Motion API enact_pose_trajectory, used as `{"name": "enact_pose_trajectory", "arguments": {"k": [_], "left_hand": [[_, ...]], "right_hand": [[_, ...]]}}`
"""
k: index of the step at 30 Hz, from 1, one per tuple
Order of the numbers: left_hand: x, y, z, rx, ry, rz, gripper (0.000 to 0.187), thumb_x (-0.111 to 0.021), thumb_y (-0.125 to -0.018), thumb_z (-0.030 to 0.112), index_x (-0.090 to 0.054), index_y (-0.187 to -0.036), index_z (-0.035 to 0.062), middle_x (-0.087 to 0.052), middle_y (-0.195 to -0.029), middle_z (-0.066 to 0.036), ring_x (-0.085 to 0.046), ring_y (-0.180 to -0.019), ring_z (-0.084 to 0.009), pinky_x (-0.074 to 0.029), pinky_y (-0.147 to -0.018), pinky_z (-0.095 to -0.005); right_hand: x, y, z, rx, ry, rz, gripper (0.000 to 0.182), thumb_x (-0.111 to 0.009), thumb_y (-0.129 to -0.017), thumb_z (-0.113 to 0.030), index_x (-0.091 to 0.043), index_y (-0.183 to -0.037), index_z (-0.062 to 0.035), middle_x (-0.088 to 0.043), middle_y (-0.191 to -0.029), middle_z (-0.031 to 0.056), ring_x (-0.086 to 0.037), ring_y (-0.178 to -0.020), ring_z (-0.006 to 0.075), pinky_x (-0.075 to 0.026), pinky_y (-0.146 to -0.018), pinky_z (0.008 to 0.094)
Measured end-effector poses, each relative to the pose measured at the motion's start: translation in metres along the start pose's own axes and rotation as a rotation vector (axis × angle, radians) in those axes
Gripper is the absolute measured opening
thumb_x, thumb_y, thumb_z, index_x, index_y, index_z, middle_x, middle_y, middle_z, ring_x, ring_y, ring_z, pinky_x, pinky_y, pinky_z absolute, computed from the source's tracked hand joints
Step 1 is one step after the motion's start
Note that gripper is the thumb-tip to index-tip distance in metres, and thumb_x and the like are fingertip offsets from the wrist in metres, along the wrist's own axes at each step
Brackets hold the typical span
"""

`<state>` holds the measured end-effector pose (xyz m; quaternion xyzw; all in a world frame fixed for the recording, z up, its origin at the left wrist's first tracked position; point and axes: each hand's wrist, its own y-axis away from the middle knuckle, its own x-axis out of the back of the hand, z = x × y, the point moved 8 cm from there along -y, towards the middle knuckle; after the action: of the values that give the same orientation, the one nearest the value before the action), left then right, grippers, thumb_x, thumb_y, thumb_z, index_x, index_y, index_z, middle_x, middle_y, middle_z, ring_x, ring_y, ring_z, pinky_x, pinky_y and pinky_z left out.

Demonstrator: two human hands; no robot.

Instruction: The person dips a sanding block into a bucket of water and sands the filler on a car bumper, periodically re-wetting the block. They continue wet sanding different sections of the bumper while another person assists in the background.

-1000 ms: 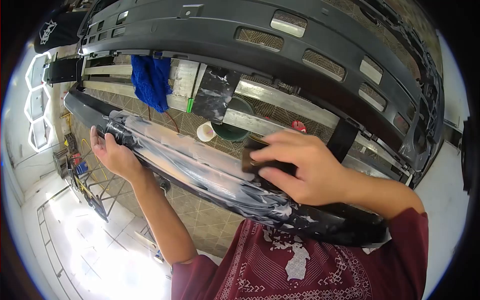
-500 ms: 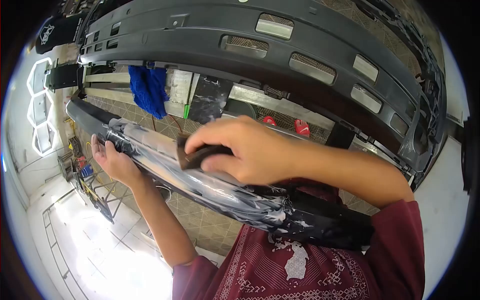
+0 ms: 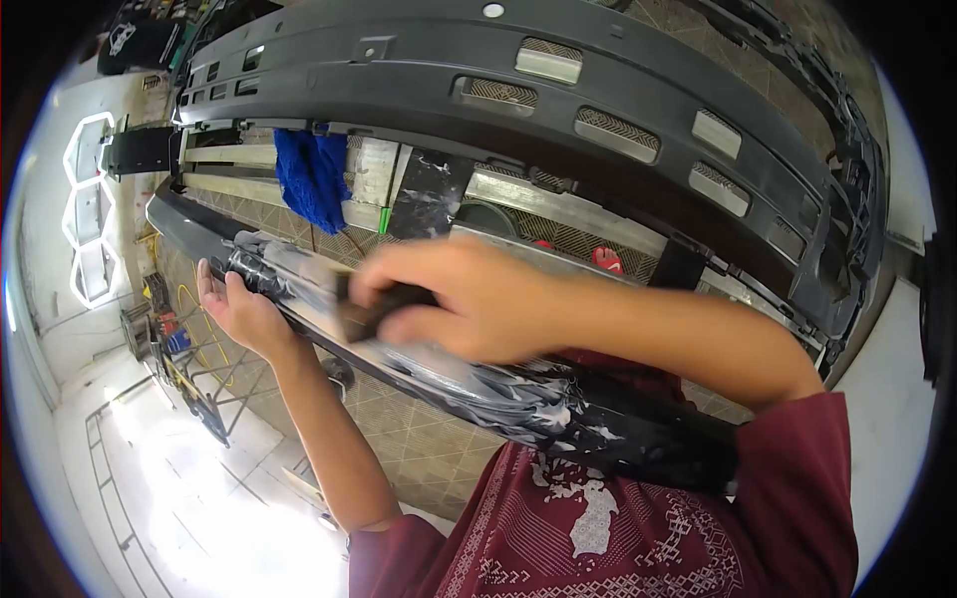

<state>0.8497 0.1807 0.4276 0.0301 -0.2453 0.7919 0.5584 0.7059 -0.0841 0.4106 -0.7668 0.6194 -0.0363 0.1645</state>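
A long black bumper strip (image 3: 638, 434), wet and smeared with white foam, runs across the view from upper left to lower right. My right hand (image 3: 478, 299) grips a dark sanding block (image 3: 364, 314) and presses it flat on the strip's wet middle. My left hand (image 3: 244, 314) holds the strip near its left end, fingers curled under its edge.
A large grey bumper (image 3: 598, 110) spans the top on a metal stand. A blue cloth (image 3: 311, 179) hangs from the stand's rail. A black foam-smeared sheet (image 3: 429, 194) hangs beside it, with a green bucket (image 3: 488, 219) on the tiled floor below.
My right hand has slid the block leftward along the strip, from its right part to its middle. My left hand has stayed at the strip's left end.
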Motion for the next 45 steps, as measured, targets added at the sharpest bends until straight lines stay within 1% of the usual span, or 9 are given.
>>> {"name": "enact_pose_trajectory", "arguments": {"k": [4, 11, 16, 17, 25, 30, 33, 37, 45], "left_hand": [[-0.004, 0.008, 0.006, 0.024, 0.005, 0.022, 0.045, -0.044, -0.103, -0.001, -0.045, -0.148, -0.0076, -0.052, -0.146, -0.018, -0.059, -0.128, -0.025, -0.049, -0.11, -0.0364], [-0.008, 0.008, 0.007, 0.054, 0.079, 0.01, 0.047, -0.044, -0.101, 0.0, -0.046, -0.147, -0.0052, -0.05, -0.151, -0.018, -0.053, -0.136, -0.0265, -0.041, -0.116, -0.0386], [-0.001, -0.009, -0.01, -0.055, -0.03, -0.028, 0.046, -0.044, -0.101, -0.003, -0.045, -0.146, -0.0066, -0.055, -0.141, -0.02, -0.065, -0.119, -0.0253, -0.054, -0.102, -0.0363], [-0.004, -0.004, -0.009, 0.006, 0.039, -0.02, 0.045, -0.048, -0.1, 0.003, -0.051, -0.145, -0.0034, -0.048, -0.153, -0.018, -0.044, -0.144, -0.0284, -0.033, -0.121, -0.0407], [-0.013, 0.003, 0.045, -0.185, -0.434, -0.026, 0.038, -0.059, -0.096, 0.011, -0.067, -0.133, 0.0072, -0.039, -0.159, -0.028, -0.03, -0.153, -0.0393, -0.027, -0.124, -0.0427], [-0.029, 0.01, 0.076, -0.254, -0.747, -0.298, 0.031, -0.057, -0.095, 0.03, -0.083, -0.101, 0.0136, -0.062, -0.146, -0.007, -0.029, -0.156, -0.0414, 0.002, -0.12, -0.0787], [-0.046, 0.031, 0.105, -0.482, -0.765, -0.627, 0.032, -0.055, -0.092, 0.027, -0.082, -0.086, 0.0117, -0.078, -0.102, -0.007, -0.061, -0.132, -0.03, -0.006, -0.123, -0.074], [-0.059, 0.054, 0.141, -0.652, -0.811, -0.74, 0.032, -0.053, -0.089, 0.026, -0.078, -0.08, 0.008, -0.077, -0.096, -0.008, -0.069, -0.102, -0.0282, -0.022, -0.126, -0.0618], [-0.083, 0.118, 0.199, -0.766, -0.781, -0.954, 0.038, -0.052, -0.086, 0.03, -0.072, -0.073, 0.0014, -0.073, -0.082, -0.019, -0.07, -0.082, -0.039, -0.055, -0.085, -0.0512]], "right_hand": [[0.037, 0.11, -0.019, -0.216, -0.005, 0.004, 0.033, -0.078, -0.088, -0.011, -0.066, -0.118, -0.0069, -0.072, -0.112, 0.0133, -0.071, -0.103, 0.0318, -0.054, -0.089, 0.0421], [-0.007, -0.039, 0.02, -0.051, 0.082, 0.036, 0.03, -0.076, -0.092, -0.015, -0.064, -0.118, -0.0052, -0.074, -0.098, 0.0184, -0.072, -0.088, 0.0283, -0.054, -0.08, 0.0387], [0.004, 0.009, -0.002, -0.149, 0.133, -0.009, 0.031, -0.076, -0.092, -0.014, -0.065, -0.119, -0.004, -0.074, -0.108, 0.017, -0.073, -0.098, 0.0294, -0.055, -0.088, 0.0395], [0.012, 0.033, -0.011, -0.131, 0.125, -0.026, 0.032, -0.076, -0.092, -0.014, -0.065, -0.12, -0.0039, -0.074, -0.109, 0.0173, -0.073, -0.099, 0.0316, -0.055, -0.087, 0.0414], [0.065, 0.159, -0.093, -0.407, -0.125, 0.23, 0.033, -0.068, -0.103, -0.012, -0.057, -0.133, -0.003, -0.069, -0.12, 0.0079, -0.066, -0.11, 0.0157, -0.052, -0.096, 0.033], [0.075, 0.175, -0.088, -0.365, -0.51, 0.401, 0.036, -0.061, -0.108, -0.018, -0.051, -0.14, -0.0033, -0.064, -0.13, 0.0103, -0.065, -0.115, 0.019, -0.054, -0.1, 0.0382], [0.071, 0.179, -0.083, -0.392, -0.548, 0.409, 0.037, -0.058, -0.109, -0.018, -0.05, -0.143, -0.0044, -0.063, -0.134, 0.0133, -0.065, -0.117, 0.0237, -0.055, -0.1, 0.0426], [0.072, 0.179, -0.095, -0.365, -0.469, 0.398, 0.032, -0.057, -0.11, -0.016, -0.053, -0.14, -0.0043, -0.065, -0.13, 0.0122, -0.067, -0.114, 0.0229, -0.056, -0.098, 0.0416], [0.078, 0.168, -0.135, -0.279, -0.312, 0.454, 0.024, -0.059, -0.108, -0.016, -0.058, -0.13, -0.0053, -0.07, -0.121, 0.0099, -0.07, -0.106, 0.0203, -0.058, -0.093, 0.0408]]}}
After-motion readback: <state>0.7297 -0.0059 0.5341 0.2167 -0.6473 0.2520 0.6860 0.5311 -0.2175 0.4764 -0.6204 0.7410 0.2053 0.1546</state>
